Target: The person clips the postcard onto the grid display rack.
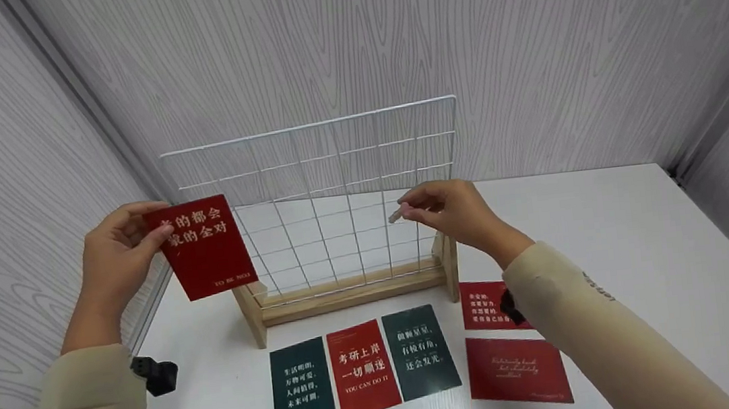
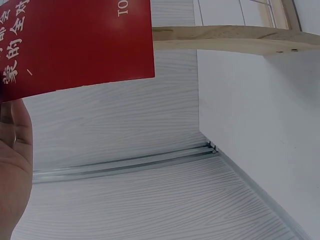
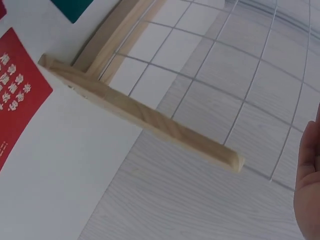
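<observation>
Thumb and fingers of my left hand [image 1: 116, 258] pinch a red card [image 1: 210, 248] by its left edge, upright in front of the left side of a white wire grid rack [image 1: 319, 226]. The card, with pale lettering, also fills the upper left of the left wrist view. My right hand [image 1: 457, 212] is before the grid's right part, pinching a small pale clip [image 1: 396, 214] between thumb and forefinger. Its exact shape is too small to tell. The right wrist view shows only part of that hand at its right edge.
The grid stands on a wooden base [image 1: 353, 289] on a white table [image 1: 614, 259]. Before it lie a dark green card [image 1: 303, 390], a red card [image 1: 365, 370], another green card [image 1: 422, 352] and, to the right, two more red cards [image 1: 517, 371]. Grey panels [image 1: 524, 45] enclose the table.
</observation>
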Motion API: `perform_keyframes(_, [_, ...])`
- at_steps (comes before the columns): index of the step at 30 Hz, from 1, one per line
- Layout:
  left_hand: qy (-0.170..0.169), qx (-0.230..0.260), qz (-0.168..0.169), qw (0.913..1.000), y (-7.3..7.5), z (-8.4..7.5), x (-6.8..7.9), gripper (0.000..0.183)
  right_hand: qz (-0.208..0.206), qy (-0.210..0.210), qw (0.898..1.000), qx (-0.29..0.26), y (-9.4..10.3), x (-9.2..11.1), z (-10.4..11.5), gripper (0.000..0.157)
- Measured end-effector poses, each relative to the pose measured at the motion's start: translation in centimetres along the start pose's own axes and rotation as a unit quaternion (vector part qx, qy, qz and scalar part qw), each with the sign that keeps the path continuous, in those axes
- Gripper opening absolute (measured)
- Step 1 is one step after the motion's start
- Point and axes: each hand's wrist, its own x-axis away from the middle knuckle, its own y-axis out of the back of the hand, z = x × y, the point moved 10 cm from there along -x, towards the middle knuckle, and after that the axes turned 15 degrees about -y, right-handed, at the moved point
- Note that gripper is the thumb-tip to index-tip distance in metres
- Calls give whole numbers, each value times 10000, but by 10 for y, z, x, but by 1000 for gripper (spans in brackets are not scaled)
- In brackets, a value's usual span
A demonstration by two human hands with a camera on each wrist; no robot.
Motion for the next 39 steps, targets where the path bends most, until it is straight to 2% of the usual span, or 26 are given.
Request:
perform_keyframes(8, [-41, 122, -188, 9997, 2, -7, -12, 33, 97, 348, 9993, -116, -18, -9, 32, 19])
perform_keyframes(18, [-160, 415, -347, 9984, -3, -15, -26, 30, 119, 591, 9982, -71, -28, -20, 66, 22])
perform_keyframes(27, [-179, 419, -347, 9984, -6, -29, -39, 30, 18, 654, 9973, -341, -24, -32, 97, 17])
perform_keyframes(39, [-162, 292, -370, 9988, -6, -32, -45, 30, -90, 1036, 9945, -150, -19, -44, 145, 16])
